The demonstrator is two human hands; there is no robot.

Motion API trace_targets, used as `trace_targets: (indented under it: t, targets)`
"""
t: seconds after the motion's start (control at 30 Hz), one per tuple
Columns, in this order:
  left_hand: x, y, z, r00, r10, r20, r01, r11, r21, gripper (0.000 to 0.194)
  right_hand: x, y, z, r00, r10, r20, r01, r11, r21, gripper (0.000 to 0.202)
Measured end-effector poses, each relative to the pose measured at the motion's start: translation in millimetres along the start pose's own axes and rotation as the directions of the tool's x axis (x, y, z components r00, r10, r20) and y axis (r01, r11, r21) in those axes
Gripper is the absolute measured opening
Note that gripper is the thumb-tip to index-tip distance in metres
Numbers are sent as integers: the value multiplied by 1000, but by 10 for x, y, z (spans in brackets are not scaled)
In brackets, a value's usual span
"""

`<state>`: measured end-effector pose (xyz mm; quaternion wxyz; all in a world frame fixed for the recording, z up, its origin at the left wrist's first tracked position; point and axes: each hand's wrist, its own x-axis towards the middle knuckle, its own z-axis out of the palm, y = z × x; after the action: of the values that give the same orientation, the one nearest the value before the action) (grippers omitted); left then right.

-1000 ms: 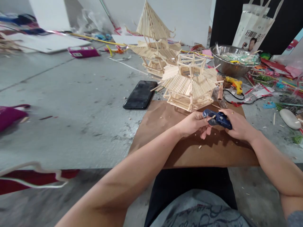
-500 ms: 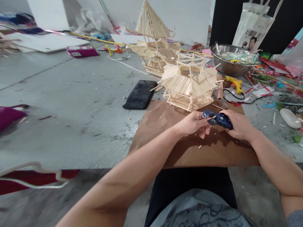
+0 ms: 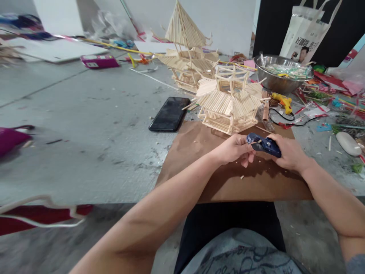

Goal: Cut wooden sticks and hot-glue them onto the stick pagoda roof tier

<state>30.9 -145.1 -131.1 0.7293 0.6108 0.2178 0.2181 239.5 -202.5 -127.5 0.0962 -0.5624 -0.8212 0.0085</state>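
Note:
My right hand (image 3: 291, 153) is wrapped round a dark blue hand cutter (image 3: 268, 146), held over the brown board (image 3: 182, 152). My left hand (image 3: 235, 149) is pinched at the cutter's jaws, where a short piece of pale stick (image 3: 257, 142) shows. Most of that stick is hidden by the fingers. Just beyond my hands stands a low, many-sided stick model (image 3: 230, 102) with slatted roof panels and an open frame on top. Behind it is a taller stick model (image 3: 185, 30) with a pointed roof. A small stick offcut (image 3: 242, 177) lies on the board.
A black phone (image 3: 169, 114) lies left of the low model. To the right are a yellow glue gun (image 3: 282, 101) with its cord, a metal bowl (image 3: 282, 82) of sticks and wrappers, and a white mouse (image 3: 348, 144). A purple box (image 3: 99, 61) lies at the back left.
The view has shifted very slightly. My hands keep nearly the same pose around the cutter and the stick, and the models stand as before.

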Motion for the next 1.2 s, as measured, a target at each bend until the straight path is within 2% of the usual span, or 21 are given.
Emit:
trace_targets:
  t: [0.27,0.63,0.8,1.0,1.07,1.2]
  targets:
    - [13,-9,-14,1000,27,-6,-27,999,26,51,-6,-24,46,999,42,-34,-43,997,-56,48]
    - [53,-45,-21,996,64,-66,-62,998,24,48,-13,-25,80,993,67,-94,-72,996,-52,47]
    - [70,-67,-36,996,59,-69,-57,998,27,41,-27,-48,103,980,138,-143,-142,990,-13,37]
    - [92,-69,-29,993,44,-109,-34,995,89,38,-13,10,68,923,265,-281,-283,959,-27,40]
    - [95,-70,-12,991,28,-128,-20,998,63,36,-2,83,15,878,337,-340,-372,927,-43,47]
    - [77,-62,35,990,-5,-138,-1,999,-39,30,-8,285,-100,758,512,-405,-568,823,-23,59]
